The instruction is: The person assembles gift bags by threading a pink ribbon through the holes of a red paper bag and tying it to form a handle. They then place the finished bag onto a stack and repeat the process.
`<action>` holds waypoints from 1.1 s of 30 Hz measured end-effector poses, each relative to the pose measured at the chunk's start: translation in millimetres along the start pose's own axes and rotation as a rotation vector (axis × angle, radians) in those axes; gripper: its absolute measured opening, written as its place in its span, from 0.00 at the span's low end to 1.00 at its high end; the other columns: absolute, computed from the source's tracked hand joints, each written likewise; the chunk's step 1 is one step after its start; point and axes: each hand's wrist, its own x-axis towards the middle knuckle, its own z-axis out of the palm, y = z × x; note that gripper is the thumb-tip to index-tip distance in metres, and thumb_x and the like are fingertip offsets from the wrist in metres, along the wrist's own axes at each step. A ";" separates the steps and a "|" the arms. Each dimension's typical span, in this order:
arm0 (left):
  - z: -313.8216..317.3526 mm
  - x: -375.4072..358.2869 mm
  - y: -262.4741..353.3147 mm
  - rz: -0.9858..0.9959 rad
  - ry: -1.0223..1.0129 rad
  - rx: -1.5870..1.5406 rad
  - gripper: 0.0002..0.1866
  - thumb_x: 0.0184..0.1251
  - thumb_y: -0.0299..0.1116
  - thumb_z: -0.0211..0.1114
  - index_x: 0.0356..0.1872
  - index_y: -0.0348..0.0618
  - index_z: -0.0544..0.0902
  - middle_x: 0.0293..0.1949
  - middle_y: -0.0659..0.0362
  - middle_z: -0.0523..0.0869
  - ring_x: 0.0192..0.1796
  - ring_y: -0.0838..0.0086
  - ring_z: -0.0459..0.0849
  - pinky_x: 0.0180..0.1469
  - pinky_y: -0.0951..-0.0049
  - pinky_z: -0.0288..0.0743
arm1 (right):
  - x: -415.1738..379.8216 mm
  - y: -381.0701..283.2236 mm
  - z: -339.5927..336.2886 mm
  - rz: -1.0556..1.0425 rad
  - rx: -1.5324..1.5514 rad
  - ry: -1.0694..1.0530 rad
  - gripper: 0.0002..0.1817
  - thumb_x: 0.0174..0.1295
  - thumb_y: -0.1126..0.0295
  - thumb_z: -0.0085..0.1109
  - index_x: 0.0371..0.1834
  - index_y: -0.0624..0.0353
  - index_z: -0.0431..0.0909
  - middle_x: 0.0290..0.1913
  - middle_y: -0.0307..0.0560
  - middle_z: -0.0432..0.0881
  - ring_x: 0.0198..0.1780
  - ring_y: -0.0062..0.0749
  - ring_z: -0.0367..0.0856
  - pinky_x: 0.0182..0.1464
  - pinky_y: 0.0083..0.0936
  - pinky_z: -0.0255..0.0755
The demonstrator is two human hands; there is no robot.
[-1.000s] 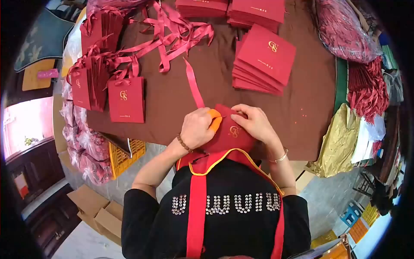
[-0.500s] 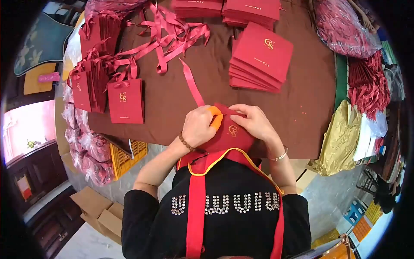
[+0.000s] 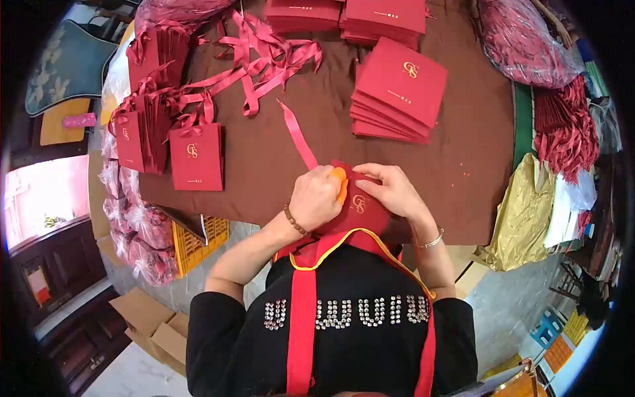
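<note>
A small red paper bag (image 3: 360, 206) with a gold logo is held at the near edge of the brown table (image 3: 463, 165). My left hand (image 3: 316, 197), with an orange finger cot and a bead bracelet, pinches the bag's top edge where a red ribbon (image 3: 297, 135) runs off toward the table's middle. My right hand (image 3: 395, 190), wearing a thin bangle, grips the bag's upper right part. The bag's lower half is hidden behind my red apron collar.
A stack of flat red bags (image 3: 397, 92) lies ahead to the right, more stacks (image 3: 344, 13) at the far edge. Finished bags with ribbon handles (image 3: 169, 142) stand at left, loose ribbons (image 3: 264, 59) behind them. Wrapped bundles (image 3: 529, 40), yellow crate (image 3: 198, 241) and cardboard boxes (image 3: 149, 327) surround the table.
My left hand has shifted slightly right, closing over the bag's top edge. The bag and right hand stay in nearly the same place.
</note>
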 end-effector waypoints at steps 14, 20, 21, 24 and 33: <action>5.1 -5.1 2.6 0.097 0.029 0.036 0.05 0.47 0.25 0.62 0.26 0.36 0.77 0.24 0.50 0.76 0.29 0.56 0.78 0.31 0.61 0.73 | -2.9 5.0 -1.7 -0.033 0.157 -0.111 0.14 0.59 0.75 0.55 0.48 0.67 0.76 0.39 0.44 0.82 0.41 0.20 0.77 0.46 0.20 0.71; -7.2 -7.6 10.7 0.148 0.006 0.103 0.07 0.39 0.26 0.62 0.23 0.36 0.76 0.24 0.51 0.75 0.29 0.57 0.78 0.31 0.62 0.73 | -8.4 -1.5 2.6 -0.073 0.071 -0.033 0.14 0.58 0.73 0.57 0.46 0.67 0.77 0.37 0.47 0.83 0.39 0.21 0.78 0.43 0.21 0.72; -7.1 -6.6 10.1 0.141 0.012 0.109 0.07 0.39 0.26 0.62 0.23 0.36 0.76 0.24 0.51 0.75 0.29 0.57 0.78 0.31 0.62 0.73 | -8.5 -2.3 4.0 -0.066 0.058 -0.016 0.14 0.58 0.72 0.57 0.46 0.66 0.77 0.36 0.48 0.84 0.38 0.23 0.79 0.43 0.22 0.73; -5.9 -2.9 8.7 0.027 -0.051 0.044 0.06 0.41 0.26 0.62 0.23 0.36 0.75 0.24 0.50 0.76 0.29 0.56 0.78 0.31 0.61 0.73 | -9.5 -4.8 6.2 -0.050 0.028 0.019 0.14 0.58 0.72 0.57 0.46 0.65 0.77 0.35 0.50 0.84 0.36 0.26 0.81 0.41 0.23 0.73; -8.4 -1.3 5.6 0.050 -0.063 -0.005 0.05 0.52 0.27 0.61 0.26 0.36 0.77 0.22 0.49 0.76 0.28 0.54 0.78 0.31 0.59 0.73 | -16.0 -4.0 7.6 0.018 0.026 0.039 0.14 0.57 0.68 0.58 0.46 0.60 0.78 0.40 0.54 0.83 0.43 0.41 0.83 0.48 0.28 0.73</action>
